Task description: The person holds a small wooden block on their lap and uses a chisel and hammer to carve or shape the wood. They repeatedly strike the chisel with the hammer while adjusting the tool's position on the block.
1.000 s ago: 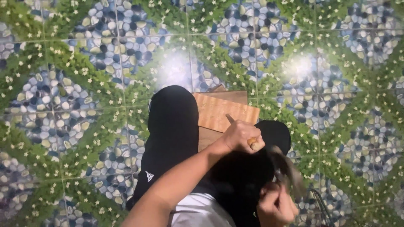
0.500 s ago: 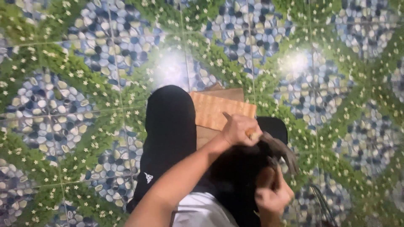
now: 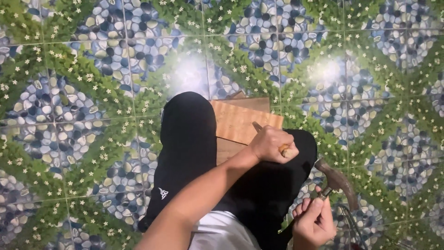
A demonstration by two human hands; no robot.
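Glossy tiled floor, grained wooden board, dull metal hammer

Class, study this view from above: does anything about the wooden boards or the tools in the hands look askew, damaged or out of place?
The wooden boards lie stacked unevenly on the tiled floor between the knees, edges out of line. No damage or spill shows. The left hand grips a wooden-handled tool; the right hand holds a hammer.

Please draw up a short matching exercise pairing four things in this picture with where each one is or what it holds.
Things:
1. left hand
2. right hand
3. wooden boards
4. tiled floor

Places or states:
A. patterned with pebbles and small flowers
B. grips a hammer
C. lying between the knees
D. closed around a wooden-handled tool

Pairs: 1-D, 2-B, 3-C, 4-A
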